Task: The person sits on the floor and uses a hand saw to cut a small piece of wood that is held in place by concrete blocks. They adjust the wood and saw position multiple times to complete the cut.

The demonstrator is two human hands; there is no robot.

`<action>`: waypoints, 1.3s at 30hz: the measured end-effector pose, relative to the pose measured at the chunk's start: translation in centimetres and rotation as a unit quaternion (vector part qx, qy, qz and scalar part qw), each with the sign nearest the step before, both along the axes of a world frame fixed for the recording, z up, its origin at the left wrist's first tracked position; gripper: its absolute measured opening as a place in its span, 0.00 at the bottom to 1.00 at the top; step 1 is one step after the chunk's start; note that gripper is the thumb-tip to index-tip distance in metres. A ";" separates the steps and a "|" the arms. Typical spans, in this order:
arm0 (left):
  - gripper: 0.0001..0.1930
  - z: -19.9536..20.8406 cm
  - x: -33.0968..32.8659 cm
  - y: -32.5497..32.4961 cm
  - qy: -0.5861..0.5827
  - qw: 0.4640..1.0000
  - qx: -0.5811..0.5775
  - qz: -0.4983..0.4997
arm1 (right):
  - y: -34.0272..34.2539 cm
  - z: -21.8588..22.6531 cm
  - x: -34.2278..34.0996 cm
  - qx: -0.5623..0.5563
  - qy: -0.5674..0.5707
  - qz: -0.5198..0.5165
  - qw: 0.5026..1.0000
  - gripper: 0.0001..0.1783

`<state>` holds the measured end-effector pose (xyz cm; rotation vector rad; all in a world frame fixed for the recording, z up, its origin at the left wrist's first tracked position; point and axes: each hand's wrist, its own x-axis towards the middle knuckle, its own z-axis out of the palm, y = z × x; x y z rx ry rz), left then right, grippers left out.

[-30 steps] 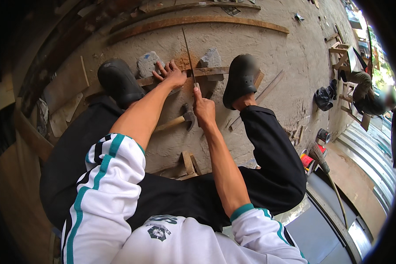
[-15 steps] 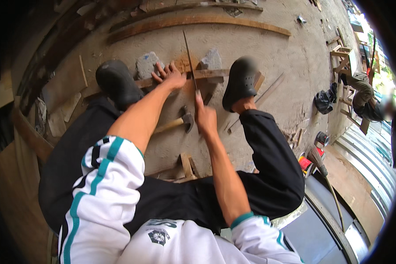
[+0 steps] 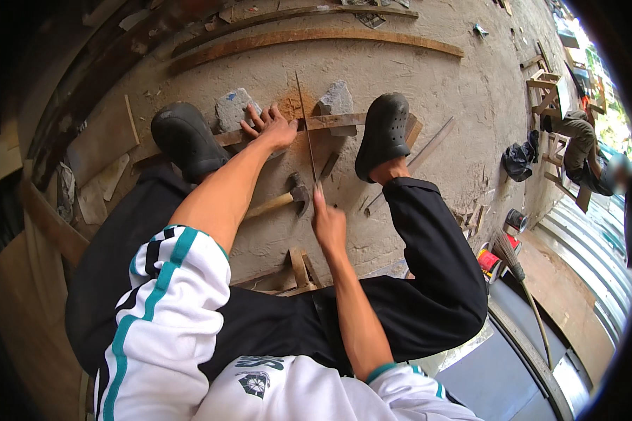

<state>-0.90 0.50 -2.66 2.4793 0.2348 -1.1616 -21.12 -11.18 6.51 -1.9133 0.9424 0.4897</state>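
A narrow wooden strip (image 3: 338,121) runs across between my two shoes, lying over a grey stone block (image 3: 338,98). My left hand (image 3: 270,130) presses down on it with spread fingers, just left of the saw. In my closed right hand (image 3: 328,226) is the handle end of a handsaw, mostly hidden by my fingers. Its thin blade (image 3: 310,151) points away from me and crosses the strip edge-on. Orange-brown sawdust (image 3: 291,105) lies on the ground beyond the cut. Another stone block (image 3: 236,109) stands beside my left fingers. Nearer to me lies a hammer (image 3: 274,203).
My black clogs (image 3: 384,133) flank the work, the right one against the strip's end. Long boards (image 3: 316,35) lie on the far ground. Rightward are a metal strip (image 3: 428,149), a black bag (image 3: 518,161), cans (image 3: 489,262), a broom (image 3: 512,263) and another person (image 3: 584,151).
My right hand has drawn the saw back toward me, so its far tip sits nearer the strip. My left hand keeps its place on the wood.
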 end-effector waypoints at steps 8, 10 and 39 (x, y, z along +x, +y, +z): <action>0.42 0.2 0.3 -0.5 0.025 1.000 0.010 -0.015 | 0.2 -3.6 7.2 -0.008 -0.056 -0.002 0.998 0.44; 0.42 0.0 0.4 -0.2 0.022 0.999 0.017 -0.015 | 0.7 -4.2 7.9 -0.033 -0.056 0.005 0.998 0.45; 0.42 -0.2 -0.1 0.1 -0.007 1.000 -0.014 0.017 | -0.2 -2.9 -1.1 0.055 -0.004 -0.049 0.997 0.39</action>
